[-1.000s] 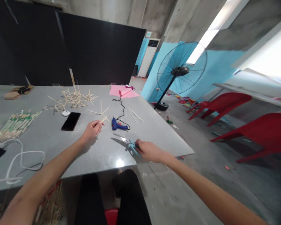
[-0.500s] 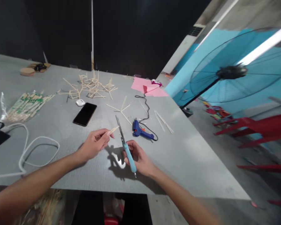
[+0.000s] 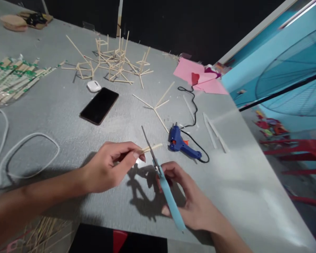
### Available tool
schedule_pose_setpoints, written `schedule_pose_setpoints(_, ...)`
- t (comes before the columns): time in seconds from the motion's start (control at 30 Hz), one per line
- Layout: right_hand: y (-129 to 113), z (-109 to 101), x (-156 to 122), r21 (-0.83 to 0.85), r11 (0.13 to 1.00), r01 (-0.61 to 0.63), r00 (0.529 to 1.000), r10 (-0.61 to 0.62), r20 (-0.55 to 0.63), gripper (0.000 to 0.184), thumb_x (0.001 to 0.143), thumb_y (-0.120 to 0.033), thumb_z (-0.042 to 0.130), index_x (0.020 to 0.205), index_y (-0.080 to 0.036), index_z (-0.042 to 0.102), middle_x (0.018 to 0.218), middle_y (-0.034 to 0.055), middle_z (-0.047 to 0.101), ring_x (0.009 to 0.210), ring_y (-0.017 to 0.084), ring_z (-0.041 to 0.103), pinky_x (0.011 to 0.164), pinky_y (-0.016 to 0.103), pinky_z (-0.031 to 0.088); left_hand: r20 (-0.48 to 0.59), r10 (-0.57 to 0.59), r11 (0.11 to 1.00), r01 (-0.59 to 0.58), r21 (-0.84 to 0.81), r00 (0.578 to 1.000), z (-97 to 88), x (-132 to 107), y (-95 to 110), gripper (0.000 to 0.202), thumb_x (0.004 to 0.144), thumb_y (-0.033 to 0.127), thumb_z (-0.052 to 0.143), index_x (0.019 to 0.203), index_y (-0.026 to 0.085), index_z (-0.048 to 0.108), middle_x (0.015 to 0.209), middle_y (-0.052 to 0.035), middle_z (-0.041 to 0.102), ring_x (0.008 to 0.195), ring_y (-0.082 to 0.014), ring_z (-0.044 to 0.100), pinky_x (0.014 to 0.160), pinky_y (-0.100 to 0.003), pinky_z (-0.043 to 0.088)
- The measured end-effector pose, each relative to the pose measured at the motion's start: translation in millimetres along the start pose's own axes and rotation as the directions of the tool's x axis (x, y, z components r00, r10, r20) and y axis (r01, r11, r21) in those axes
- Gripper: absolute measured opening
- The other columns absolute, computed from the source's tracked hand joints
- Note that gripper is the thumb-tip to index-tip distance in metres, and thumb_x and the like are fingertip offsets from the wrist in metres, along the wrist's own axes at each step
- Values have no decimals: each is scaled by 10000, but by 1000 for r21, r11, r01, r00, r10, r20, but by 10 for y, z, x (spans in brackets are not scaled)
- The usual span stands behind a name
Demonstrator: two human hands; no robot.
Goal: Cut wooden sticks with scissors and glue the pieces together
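While left hand (image 3: 110,169) pinches a thin stick (image 3: 152,148), right hand (image 3: 191,202) grips blue scissors (image 3: 166,189), blade crossing the stick just past fingertips (image 3: 140,156)

your left hand (image 3: 107,168) hides the near end of the stick (image 3: 151,148); your right hand (image 3: 192,203) covers part of the scissors (image 3: 168,195); the white cable (image 3: 58,151) is cut off at the left edge of the table (image 3: 252,182).

Left hand (image 3: 109,168) fingers pinched; right hand (image 3: 189,200) palm up, fingers curled.

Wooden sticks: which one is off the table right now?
The short stick pinched in the left hand, crossing the scissors; other sticks lie on the table.
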State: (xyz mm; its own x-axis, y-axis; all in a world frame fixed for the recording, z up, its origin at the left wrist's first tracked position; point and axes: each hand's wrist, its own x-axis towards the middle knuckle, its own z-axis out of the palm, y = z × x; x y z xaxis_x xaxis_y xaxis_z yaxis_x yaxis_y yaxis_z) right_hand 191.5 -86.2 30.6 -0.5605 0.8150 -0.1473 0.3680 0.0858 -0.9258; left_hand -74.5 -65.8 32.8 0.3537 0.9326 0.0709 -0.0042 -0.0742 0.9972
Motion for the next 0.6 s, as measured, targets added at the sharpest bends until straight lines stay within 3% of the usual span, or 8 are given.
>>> schedule_pose_setpoints(0.33, -19, 2, -17, -123, 992, -39, 999, 43, 30, 507, 799, -362, 836, 1139, -275, 471, 903, -32, 540, 752, 158, 500, 649, 284, 402, 11, 167, 956, -164, 244, 986, 0, 24, 73, 194, 976, 140, 533, 885, 141, 705, 600, 60, 489, 499, -65, 401, 461, -191, 342)
schedule_pose_setpoints(0.47, -19, 10, -22, -152, 988, -25, 999, 28, 20, 525, 792, -363, 852, 1131, -274, 461, 894, -33, 552, 760, 165, 516, 670, 292, 416, 62, 354, 867, -352, 353, 933, -20, 34, 43, 197, 976, 101, 505, 894, 136, 680, 677, 12, 601, 546, -86, 492, 506, -209, 408)
schedule_pose_setpoints(0.6, 1, 14, -21, -209, 978, 13, 1000, -19, -25, 479, 800, -314, 833, 1097, -266, 460, 896, -22, 593, 755, 165, 536, 673, 295, 433, 161, 458, 769, -480, 422, 874, -53, 29, 32, 174, 934, 57, 500, 925, 148, 647, 671, 21, 566, 545, -98, 478, 507, -225, 395)
